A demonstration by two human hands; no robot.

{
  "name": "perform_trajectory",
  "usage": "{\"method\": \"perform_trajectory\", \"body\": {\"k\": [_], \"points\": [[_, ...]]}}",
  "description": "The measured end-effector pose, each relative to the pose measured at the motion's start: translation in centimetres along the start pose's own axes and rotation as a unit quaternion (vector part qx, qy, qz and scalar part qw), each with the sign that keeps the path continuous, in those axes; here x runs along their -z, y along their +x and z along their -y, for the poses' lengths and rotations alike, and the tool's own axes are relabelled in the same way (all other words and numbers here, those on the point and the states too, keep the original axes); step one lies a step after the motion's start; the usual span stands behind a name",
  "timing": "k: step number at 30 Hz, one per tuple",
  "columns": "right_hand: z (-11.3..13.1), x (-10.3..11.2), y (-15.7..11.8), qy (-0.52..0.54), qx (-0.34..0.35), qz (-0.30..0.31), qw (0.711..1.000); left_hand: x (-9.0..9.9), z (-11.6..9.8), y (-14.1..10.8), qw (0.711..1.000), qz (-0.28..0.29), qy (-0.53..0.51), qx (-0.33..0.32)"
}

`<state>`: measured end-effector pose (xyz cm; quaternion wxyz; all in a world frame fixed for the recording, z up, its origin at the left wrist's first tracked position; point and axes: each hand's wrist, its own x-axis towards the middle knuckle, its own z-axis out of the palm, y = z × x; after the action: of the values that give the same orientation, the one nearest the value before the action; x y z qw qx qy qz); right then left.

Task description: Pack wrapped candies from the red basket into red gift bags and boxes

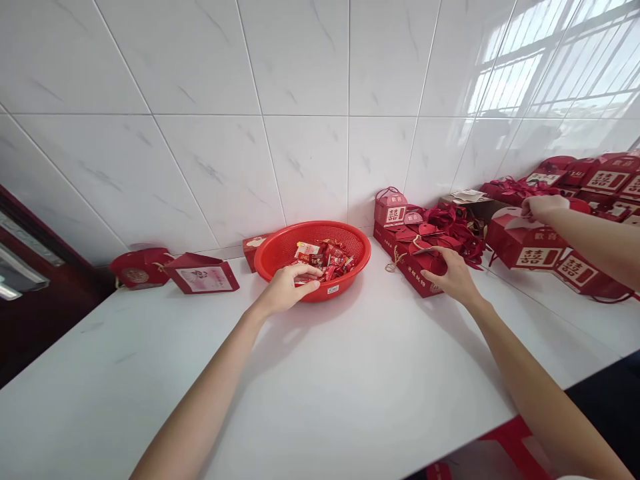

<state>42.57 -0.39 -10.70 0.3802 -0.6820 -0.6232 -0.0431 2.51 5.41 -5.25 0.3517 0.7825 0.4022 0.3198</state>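
Note:
A red plastic basket with small wrapped sweets in it stands against the tiled wall. My left hand is over the basket's front left rim, its fingers reaching in, apart and holding nothing that shows. To the right, my right hand is at the front end of a long red box filled with red tags and ribbons. Its thumb and fingers are curved round a dark red tag at the box's edge. A small red gift box stands on the long box's back left corner.
Another person's hand is on a large red box at the right. Many red gift boxes are stacked behind it. Two red boxes stand at the left on the white table.

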Motion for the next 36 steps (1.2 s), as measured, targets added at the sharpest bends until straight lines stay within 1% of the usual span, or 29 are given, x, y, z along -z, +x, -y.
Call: {"method": "perform_trajectory", "body": {"k": [3, 5, 9, 17, 22, 28, 31, 36], "points": [[-0.3, -0.5, -0.4, -0.032, 0.000, -0.032, 0.999, 0.0, -0.1, 0.0, 1.000, -0.001, -0.004, 0.006], [-0.4, -0.8, -0.9, -0.067, -0.017, -0.048, 0.996, 0.1, -0.1, 0.0, 1.000, -0.002, -0.007, 0.007], [-0.2, -0.9, -2.0, -0.127, -0.058, -0.055, 0.989, 0.1, -0.1, -0.1, 1.000, 0.001, -0.008, 0.001], [1.4, -0.2, -3.2, -0.164, -0.112, -0.080, 0.977, 0.2, 0.1, -0.1, 1.000, -0.003, -0.002, -0.005], [2.4, 0.4, -3.6, -0.156, -0.178, -0.027, 0.971, 0.2, 0.1, -0.1, 1.000, -0.006, 0.002, -0.001], [3.0, 1.1, -4.1, -0.146, -0.224, 0.030, 0.963, 0.2, -0.1, -0.2, 1.000, -0.009, 0.005, 0.002], [2.8, 1.0, -4.2, -0.121, -0.224, 0.032, 0.966, 0.3, -0.3, -0.2, 1.000, -0.008, 0.004, 0.003], [2.3, 0.2, -4.0, -0.081, -0.230, 0.034, 0.969, 0.3, -0.3, -0.2, 1.000, -0.008, 0.009, 0.005]]}}
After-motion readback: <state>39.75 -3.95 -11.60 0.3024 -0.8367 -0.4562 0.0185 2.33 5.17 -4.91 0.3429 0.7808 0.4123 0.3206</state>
